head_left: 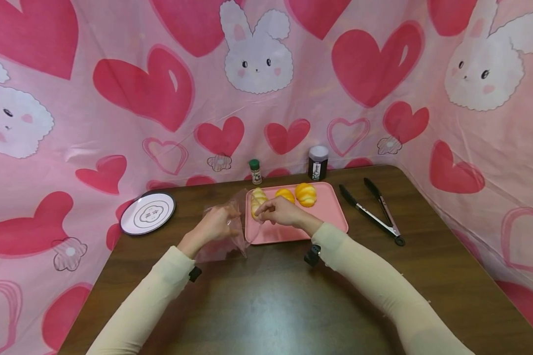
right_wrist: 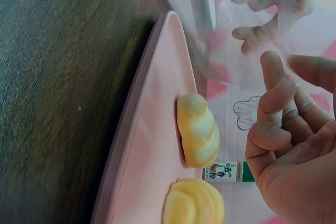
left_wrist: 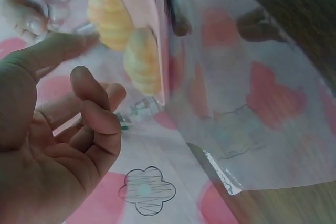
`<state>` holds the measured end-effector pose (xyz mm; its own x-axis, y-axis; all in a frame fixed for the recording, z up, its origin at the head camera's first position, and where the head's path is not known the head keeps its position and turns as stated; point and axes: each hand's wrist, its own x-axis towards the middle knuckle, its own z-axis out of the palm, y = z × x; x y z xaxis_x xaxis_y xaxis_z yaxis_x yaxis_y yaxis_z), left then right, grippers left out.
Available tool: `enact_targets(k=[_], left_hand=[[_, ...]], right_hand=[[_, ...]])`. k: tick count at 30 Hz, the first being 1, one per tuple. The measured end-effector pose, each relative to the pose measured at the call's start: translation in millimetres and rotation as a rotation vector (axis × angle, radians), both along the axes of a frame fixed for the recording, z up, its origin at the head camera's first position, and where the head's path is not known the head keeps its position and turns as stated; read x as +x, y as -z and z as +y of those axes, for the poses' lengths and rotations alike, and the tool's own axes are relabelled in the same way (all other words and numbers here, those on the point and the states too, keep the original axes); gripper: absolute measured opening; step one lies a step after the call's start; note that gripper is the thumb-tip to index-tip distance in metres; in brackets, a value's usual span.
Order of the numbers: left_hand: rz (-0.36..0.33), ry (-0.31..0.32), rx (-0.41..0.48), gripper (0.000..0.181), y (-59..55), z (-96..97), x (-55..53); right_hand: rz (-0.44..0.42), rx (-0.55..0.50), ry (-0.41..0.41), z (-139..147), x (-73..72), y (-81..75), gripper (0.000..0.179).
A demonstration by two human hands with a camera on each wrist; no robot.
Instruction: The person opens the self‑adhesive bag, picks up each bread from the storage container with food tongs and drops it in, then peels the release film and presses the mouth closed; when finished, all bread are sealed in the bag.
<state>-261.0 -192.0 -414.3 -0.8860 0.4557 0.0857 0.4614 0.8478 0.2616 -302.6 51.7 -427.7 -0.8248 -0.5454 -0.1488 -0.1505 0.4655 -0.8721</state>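
A clear plastic bag [head_left: 219,251] is spread upright left of the pink tray [head_left: 328,212], its film showing large in the left wrist view. My left hand [head_left: 217,224] is at the bag, thumb and fingers spread apart behind the film as the right wrist view has it. With thumb and forefinger my right hand [head_left: 284,212] pinches the bag's edge, drawn out over the tray's left part. Below that hand lies a pale twisted bread roll [head_left: 258,195]. Two rounder golden rolls, one in the middle [head_left: 285,194] and one further right [head_left: 306,195], sit along the tray's back.
A white plate [head_left: 135,217] with a dark rim lies at the far left. Behind the tray stand a green-capped spice jar [head_left: 255,172] and a dark jar [head_left: 318,165] with a pale lid. Black-tipped tongs [head_left: 374,217] lie spread to the right. A patterned cloth hangs behind the table.
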Motion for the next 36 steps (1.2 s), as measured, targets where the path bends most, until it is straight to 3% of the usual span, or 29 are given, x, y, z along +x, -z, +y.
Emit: enact_targets(k=[8, 15, 24, 32, 36], left_hand=[[-0.032, -0.050, 0.023, 0.054, -1.4, 1.1, -1.2], [-0.043, -0.078, 0.014, 0.060, -4.3, 0.1, 0.4], [-0.049, -0.092, -0.019, 0.060, -4.8, -4.4, -2.9], [-0.087, -0.114, -0.017, 0.052, -6.3, -10.1, -5.5], [-0.086, -0.107, -0.026, 0.051, -7.7, -12.4, -5.8]], right_hand=[[0.006, -0.030, -0.060, 11.2, 0.6, -1.9, 0.036], [0.017, -0.041, -0.052, 25.2, -0.5, -5.9, 0.038], [0.058, 0.004, 0.097, 60.1, -10.8, -4.5, 0.036], [0.191, 0.040, 0.194, 102.6, -17.4, -2.7, 0.035], [0.231, 0.117, 0.267, 124.9, -18.2, -3.0, 0.035]])
